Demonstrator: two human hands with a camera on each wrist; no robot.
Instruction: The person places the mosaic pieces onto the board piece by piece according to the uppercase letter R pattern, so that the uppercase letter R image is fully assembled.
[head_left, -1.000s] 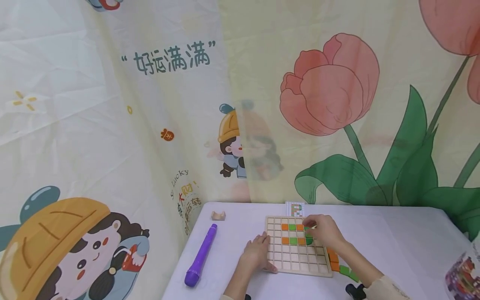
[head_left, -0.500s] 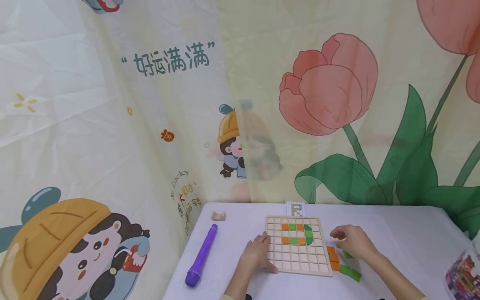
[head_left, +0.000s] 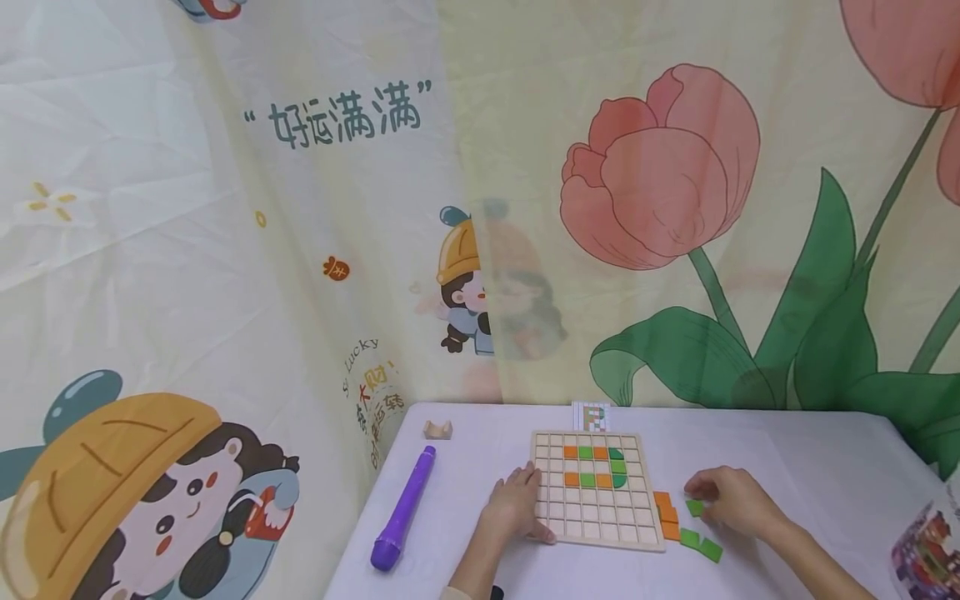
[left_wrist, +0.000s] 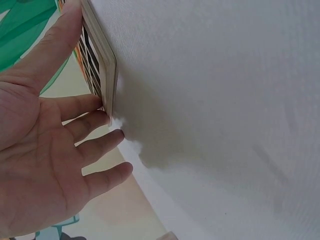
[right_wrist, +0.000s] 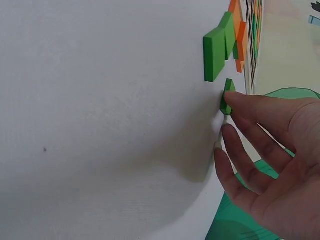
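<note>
purple microphone-shaped wand [head_left: 402, 510], aslant at left on white desk [head_left: 810, 492]; small notched block of pale wood [head_left: 437, 432], just beyond the wand's narrow end; container with multicoloured print [head_left: 928, 543], cut by right edge; cream fabric backdrop [head_left: 300, 317] printed with pink tulips [head_left: 663, 183], green leaves [head_left: 832, 350], yellow-hatted cartoon figures [head_left: 112, 467], dark lettering [head_left: 352, 117].

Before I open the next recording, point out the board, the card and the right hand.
Board [head_left: 590, 515]: head view, a bare lower cell.
Card [head_left: 592, 417]: head view, middle of its printed face.
Right hand [head_left: 738, 500]: head view, middle of its back.
</note>
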